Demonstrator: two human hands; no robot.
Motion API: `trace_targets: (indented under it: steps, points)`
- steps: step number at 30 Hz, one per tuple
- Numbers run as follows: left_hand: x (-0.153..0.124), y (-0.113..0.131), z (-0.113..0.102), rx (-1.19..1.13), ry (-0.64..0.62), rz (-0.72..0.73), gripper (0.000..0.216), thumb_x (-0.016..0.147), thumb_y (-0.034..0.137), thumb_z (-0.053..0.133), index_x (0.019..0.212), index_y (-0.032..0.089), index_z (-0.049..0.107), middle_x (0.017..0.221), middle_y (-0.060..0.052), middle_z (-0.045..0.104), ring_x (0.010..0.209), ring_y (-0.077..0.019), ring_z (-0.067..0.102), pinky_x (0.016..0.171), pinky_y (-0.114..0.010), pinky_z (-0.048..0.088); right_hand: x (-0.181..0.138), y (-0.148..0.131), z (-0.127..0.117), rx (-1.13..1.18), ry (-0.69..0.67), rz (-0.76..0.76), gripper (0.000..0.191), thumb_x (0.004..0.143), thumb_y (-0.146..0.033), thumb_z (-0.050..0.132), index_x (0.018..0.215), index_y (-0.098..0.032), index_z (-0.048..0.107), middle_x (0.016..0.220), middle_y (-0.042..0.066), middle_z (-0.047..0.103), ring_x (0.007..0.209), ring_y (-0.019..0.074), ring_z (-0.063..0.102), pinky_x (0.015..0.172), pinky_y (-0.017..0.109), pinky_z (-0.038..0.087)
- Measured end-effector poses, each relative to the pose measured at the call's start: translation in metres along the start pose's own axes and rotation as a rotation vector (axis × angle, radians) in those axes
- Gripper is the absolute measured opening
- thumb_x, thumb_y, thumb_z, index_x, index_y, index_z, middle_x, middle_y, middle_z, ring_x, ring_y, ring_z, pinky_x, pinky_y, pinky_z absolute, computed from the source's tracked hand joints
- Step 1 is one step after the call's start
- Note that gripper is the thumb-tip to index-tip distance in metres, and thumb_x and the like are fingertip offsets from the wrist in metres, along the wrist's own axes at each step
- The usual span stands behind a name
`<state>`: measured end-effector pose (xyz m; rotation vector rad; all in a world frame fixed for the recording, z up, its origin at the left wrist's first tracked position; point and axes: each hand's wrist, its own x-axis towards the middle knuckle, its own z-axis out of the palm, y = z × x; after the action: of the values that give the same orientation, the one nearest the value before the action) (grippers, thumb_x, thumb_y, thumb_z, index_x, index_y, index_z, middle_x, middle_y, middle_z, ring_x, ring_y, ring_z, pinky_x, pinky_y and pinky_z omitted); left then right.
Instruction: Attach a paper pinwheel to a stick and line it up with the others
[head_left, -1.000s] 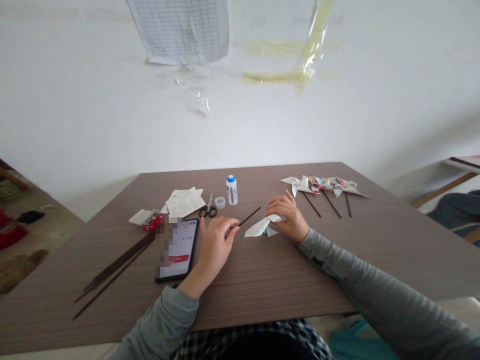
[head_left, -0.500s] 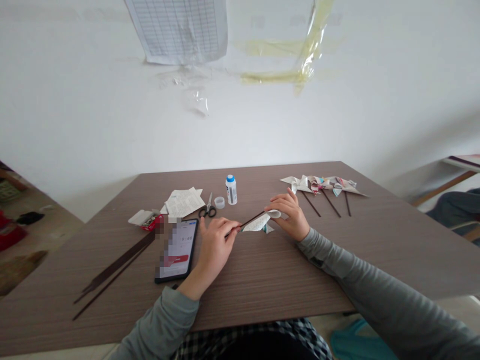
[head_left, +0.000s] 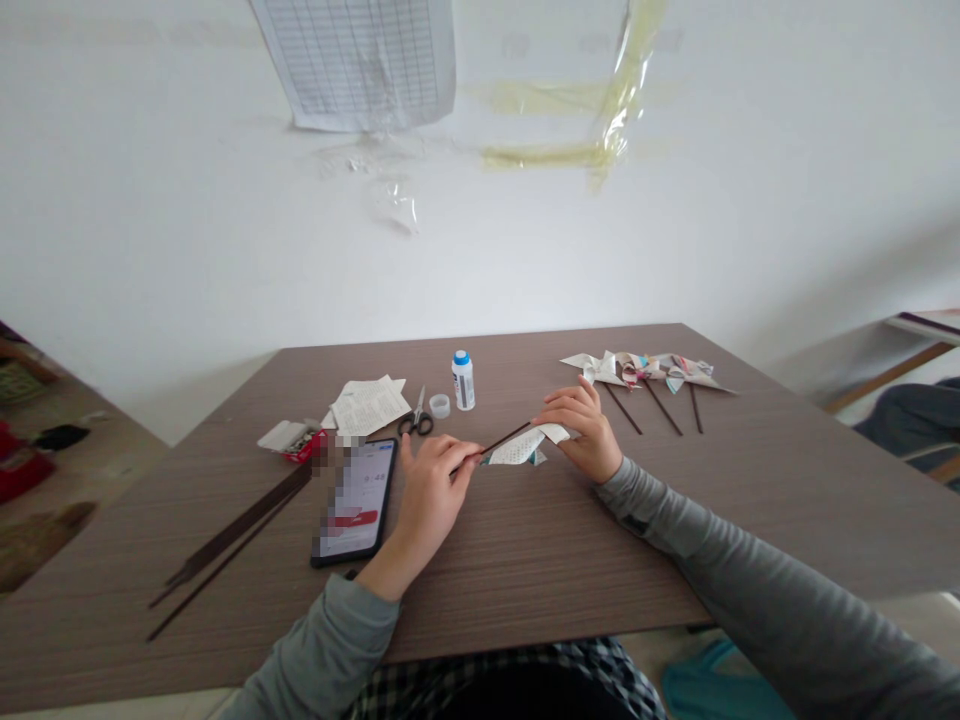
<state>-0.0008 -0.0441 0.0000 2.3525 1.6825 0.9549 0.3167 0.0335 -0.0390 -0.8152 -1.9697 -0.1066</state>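
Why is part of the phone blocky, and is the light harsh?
Head view: a pixelated patch hides the left side of the phone; light is soft, with faint shadows under the left hand and right hand; the table shows no glare.

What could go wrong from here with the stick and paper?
1. The thin dark brown stick, pinched at one end by the left hand, may tear the folded printed paper piece or slip out; the right hand holds only the paper's right end.
2. The left hand lies right beside the black smartphone; a jerk could shove it.
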Motion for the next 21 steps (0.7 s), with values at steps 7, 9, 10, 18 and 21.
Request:
trace_targets:
  steps: [7, 9, 10, 18, 21]
  points:
    - [-0.0014, -0.003, 0.0032, -0.008, 0.039, 0.022, 0.032, 0.12, 0.016, 0.075, 0.12, 0.035, 0.1, 0.114, -0.003, 0.096, 0.121, -0.0324, 0.089, 0.153, -0.088, 0.035, 0.0022, -0.0022, 0.0008, 0.039, 0.069, -0.066, 0.025, 0.125, -0.029, 0.078, 0.116, -0.038, 0.099, 0.107, 0.002, 0.095, 0.122, 0.0317, 0.089, 0.161, 0.066, 0.031]
    - [-0.0021, -0.0039, 0.0051, -0.005, 0.046, 0.026, 0.033, 0.12, 0.016, 0.074, 0.119, 0.035, 0.1, 0.114, -0.003, 0.096, 0.121, -0.0323, 0.089, 0.153, -0.087, 0.035, 0.0024, -0.0023, 0.0006, 0.039, 0.072, -0.077, 0.024, 0.125, -0.027, 0.078, 0.117, -0.038, 0.098, 0.107, 0.001, 0.096, 0.122, 0.0312, 0.089, 0.161, 0.065, 0.03]
    - [-0.0024, -0.0044, 0.006, -0.004, 0.048, 0.029, 0.033, 0.12, 0.016, 0.074, 0.119, 0.035, 0.1, 0.114, -0.003, 0.096, 0.121, -0.0322, 0.088, 0.154, -0.087, 0.035, 0.0024, -0.0022, 0.0004, 0.036, 0.069, -0.075, 0.024, 0.125, -0.027, 0.078, 0.117, -0.038, 0.098, 0.107, 0.001, 0.096, 0.122, 0.031, 0.089, 0.161, 0.064, 0.03]
    - [-0.0029, -0.0067, 0.0081, -0.002, 0.061, 0.046, 0.033, 0.119, 0.015, 0.075, 0.119, 0.036, 0.101, 0.113, -0.003, 0.095, 0.119, -0.0321, 0.089, 0.153, -0.088, 0.036, 0.0016, -0.0007, 0.0001, 0.015, 0.02, -0.022, 0.023, 0.123, -0.028, 0.08, 0.117, -0.039, 0.1, 0.107, 0.002, 0.095, 0.123, 0.0321, 0.088, 0.16, 0.067, 0.031]
    - [-0.0026, -0.0069, 0.0077, -0.005, 0.052, 0.042, 0.034, 0.119, 0.014, 0.075, 0.119, 0.036, 0.101, 0.113, -0.003, 0.095, 0.119, -0.0324, 0.089, 0.152, -0.09, 0.036, 0.0019, -0.0012, 0.0002, 0.015, 0.016, -0.012, 0.022, 0.122, -0.029, 0.081, 0.116, -0.039, 0.1, 0.106, 0.002, 0.094, 0.123, 0.0326, 0.087, 0.16, 0.067, 0.032]
